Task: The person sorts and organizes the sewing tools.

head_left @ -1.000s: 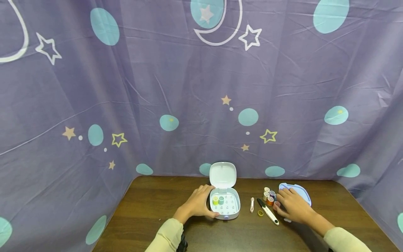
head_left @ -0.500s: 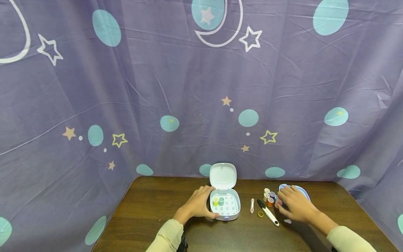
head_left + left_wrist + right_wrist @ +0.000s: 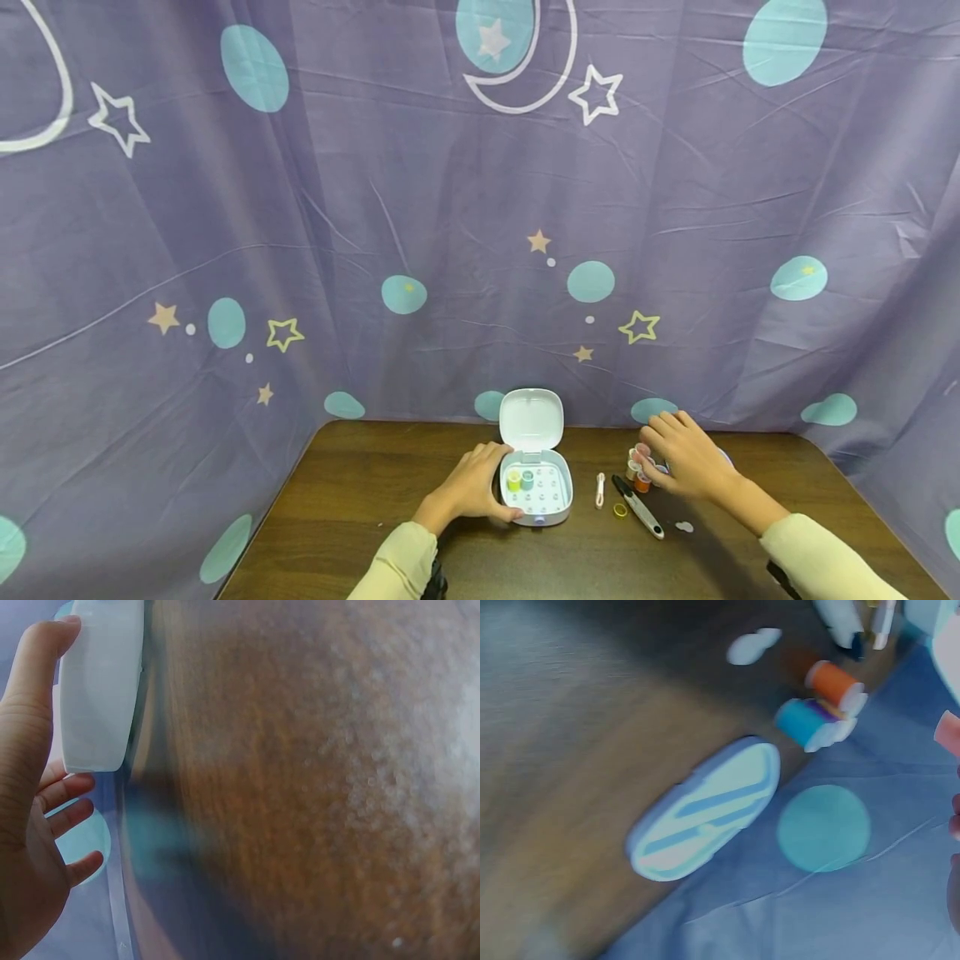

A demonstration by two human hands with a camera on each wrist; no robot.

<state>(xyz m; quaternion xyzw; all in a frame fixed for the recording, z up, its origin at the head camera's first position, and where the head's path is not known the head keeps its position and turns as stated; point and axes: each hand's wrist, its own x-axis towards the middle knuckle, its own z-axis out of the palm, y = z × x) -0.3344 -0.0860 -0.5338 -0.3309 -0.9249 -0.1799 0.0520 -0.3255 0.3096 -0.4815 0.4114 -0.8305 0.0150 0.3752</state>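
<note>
A white lidded box [image 3: 558, 504] stands with its lid up; a yellow spool [image 3: 513, 481] and a teal spool [image 3: 527, 479] sit on pegs in it. My left hand [image 3: 472, 483] grips the box's left side, thumb at the front corner, fingers toward the back. In the left wrist view the thumb curls over the box's white wall [image 3: 101, 690]. My right hand [image 3: 686, 454] hangs over a cluster of thread spools, including an orange spool [image 3: 642, 483] and a blue spool [image 3: 801, 722]. Thumb and fingertips barely enter the right wrist view, so I cannot tell whether they hold anything.
Between box and spools lie a small pale cord bundle [image 3: 600, 490], a yellow ring [image 3: 620, 510] and a slim black-and-white tool [image 3: 641, 510]. A small white flat piece [image 3: 684, 527] lies right of it. A light-blue oval tray [image 3: 705, 814] is partly behind my right hand.
My right hand first shifts slightly right, then rises and moves left and back over the spools. My left hand keeps its grip on the box.
</note>
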